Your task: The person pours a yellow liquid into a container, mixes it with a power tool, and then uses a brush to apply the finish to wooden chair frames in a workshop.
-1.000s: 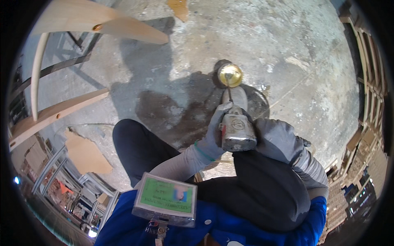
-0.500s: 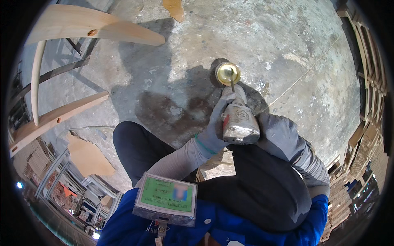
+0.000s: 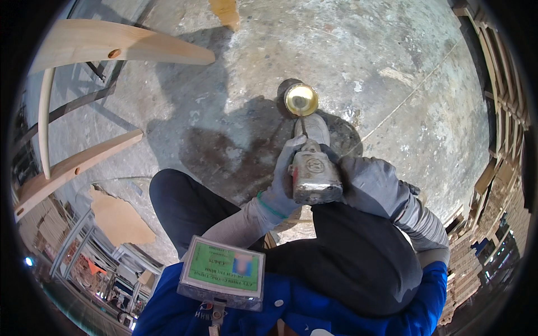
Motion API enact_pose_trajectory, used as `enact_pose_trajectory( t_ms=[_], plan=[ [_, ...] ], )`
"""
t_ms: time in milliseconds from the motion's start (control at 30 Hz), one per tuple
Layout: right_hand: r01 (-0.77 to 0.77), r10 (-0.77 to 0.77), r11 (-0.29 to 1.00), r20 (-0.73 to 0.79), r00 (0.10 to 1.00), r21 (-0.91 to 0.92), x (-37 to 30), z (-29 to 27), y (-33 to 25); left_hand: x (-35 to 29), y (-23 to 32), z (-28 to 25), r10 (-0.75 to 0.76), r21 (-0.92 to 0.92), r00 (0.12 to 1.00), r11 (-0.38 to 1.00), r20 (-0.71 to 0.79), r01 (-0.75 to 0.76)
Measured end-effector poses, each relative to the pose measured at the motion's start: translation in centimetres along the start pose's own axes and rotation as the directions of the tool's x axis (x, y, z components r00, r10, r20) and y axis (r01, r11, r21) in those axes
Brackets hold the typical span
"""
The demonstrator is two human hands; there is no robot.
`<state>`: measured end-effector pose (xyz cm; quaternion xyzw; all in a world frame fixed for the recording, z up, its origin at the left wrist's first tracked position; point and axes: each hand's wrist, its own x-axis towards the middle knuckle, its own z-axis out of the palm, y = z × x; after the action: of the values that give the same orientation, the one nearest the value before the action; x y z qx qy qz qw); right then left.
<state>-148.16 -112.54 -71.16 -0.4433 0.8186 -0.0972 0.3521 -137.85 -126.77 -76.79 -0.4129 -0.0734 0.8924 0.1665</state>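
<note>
A worn grey metal power tool [image 3: 317, 182] with a blocky end stands between my hands, in front of my knee. My left hand [image 3: 282, 182], in a grey glove with a green band at the wrist, is closed along its left side. Against the right side my gloved right hand [image 3: 372, 185] is closed; its fingers are partly hidden. A thin rod [image 3: 303, 127] runs from by my left fingertips to an open round tin [image 3: 311, 106], yellowish inside, on the floor. Whether the rod belongs to the tool I cannot tell.
Pale wooden frame parts with curved rails [image 3: 140, 46] stand at the left on the concrete floor [image 3: 414, 129]. Torn brown cardboard [image 3: 120, 217] lies near my left knee. Stacked wooden pieces [image 3: 504, 95] line the right side. A green badge [image 3: 223, 269] hangs from my chest.
The whole scene has shifted slightly left in the view. The rod's tip, seen inside the tin before, now reaches only about its near rim. Both hands keep their hold on the tool.
</note>
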Motion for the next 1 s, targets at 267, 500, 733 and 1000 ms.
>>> enact_pose_trajectory(
  t_ms=[267, 500, 733, 1000],
  plan=[
    [0.017, -0.017, 0.999, 0.009, 1.0, 0.037, 0.2, 0.5, 0.6, 0.3, -0.1, -1.1, 0.038, 0.023, 0.998, 0.999, 0.058, -0.04],
    [-0.051, 0.046, 0.995, -0.057, 0.997, -0.086, 0.6, 0.2, -0.4, 1.4, 1.1, -2.0, -0.014, -0.01, 0.974, 1.0, 0.227, 0.017],
    [-0.177, 0.177, 0.983, 0.008, 0.984, -0.042, 0.2, 0.2, 0.5, 2.7, -1.1, -2.7, 0.45, 0.481, 0.839, 0.688, 0.305, -0.544],
    [-0.206, 0.201, 0.975, 0.065, 0.977, 0.083, -0.7, -0.2, 1.2, 3.1, -1.7, -3.6, 0.347, 0.451, 0.85, 0.734, 0.395, -0.509]
  ],
)
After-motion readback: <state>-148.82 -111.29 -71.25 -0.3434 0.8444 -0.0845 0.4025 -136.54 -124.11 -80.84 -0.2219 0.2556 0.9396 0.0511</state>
